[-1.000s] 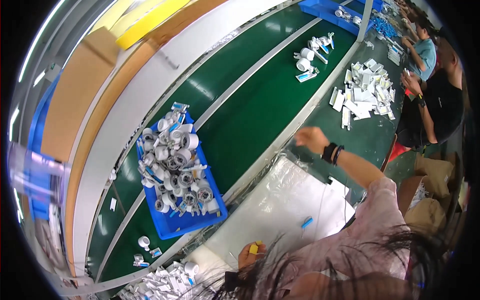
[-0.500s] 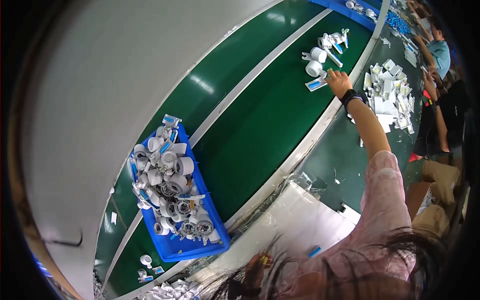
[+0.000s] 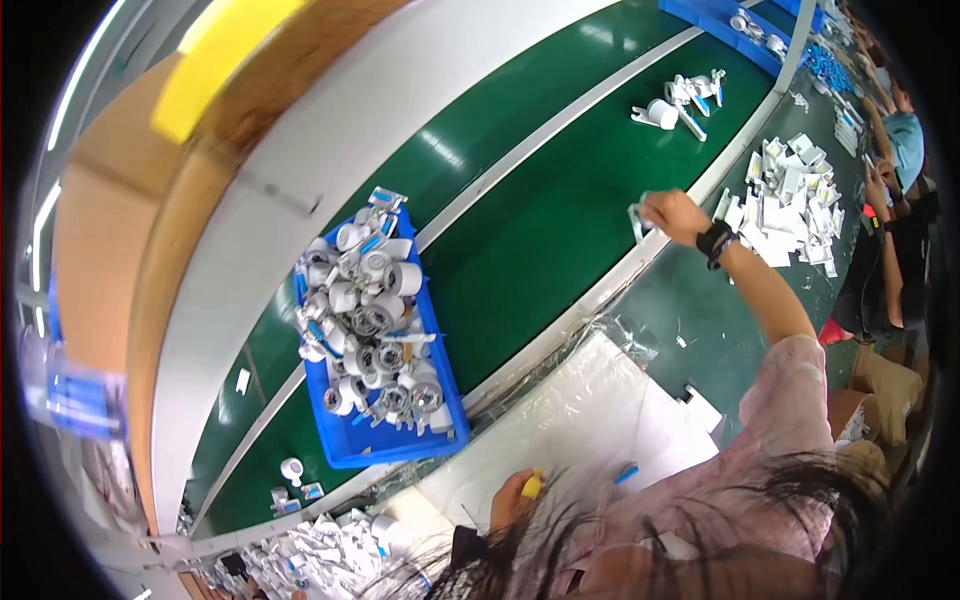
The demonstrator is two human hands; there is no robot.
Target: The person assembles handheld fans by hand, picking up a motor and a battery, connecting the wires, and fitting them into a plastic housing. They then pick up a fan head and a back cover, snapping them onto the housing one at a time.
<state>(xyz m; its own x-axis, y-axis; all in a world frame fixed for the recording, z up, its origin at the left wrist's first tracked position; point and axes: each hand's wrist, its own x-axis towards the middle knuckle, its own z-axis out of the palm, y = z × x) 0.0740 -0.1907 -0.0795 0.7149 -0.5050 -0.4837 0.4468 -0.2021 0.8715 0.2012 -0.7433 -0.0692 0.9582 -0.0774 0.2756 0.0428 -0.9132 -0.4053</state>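
Observation:
My right hand (image 3: pixel 675 217), with a black band on its wrist, is closed over the near edge of the green belt (image 3: pixel 540 235). It grips a white plastic part (image 3: pixel 637 222), smeared by motion, whose full shape is hidden by the fingers. Low in the view, my left hand (image 3: pixel 508 500) is closed around a small yellow object (image 3: pixel 532 485), mostly hidden by the fingers and loose hair. Beneath that hand lies a pale work surface (image 3: pixel 560 420). A short blue piece (image 3: pixel 627 472) rests on it to the right.
A blue bin (image 3: pixel 455 425) heaped with white round parts stands on the belt at left. More white parts (image 3: pixel 662 114) lie at the belt's far end. White pieces are piled (image 3: pixel 790 195) on the right table, and others (image 3: pixel 320 550) at lower left. Co-workers (image 3: pixel 905 140) sit at far right.
My right hand has drawn back from the belt's far end with a white part in it. A round white part and a flat piece have left that group. The view has shifted.

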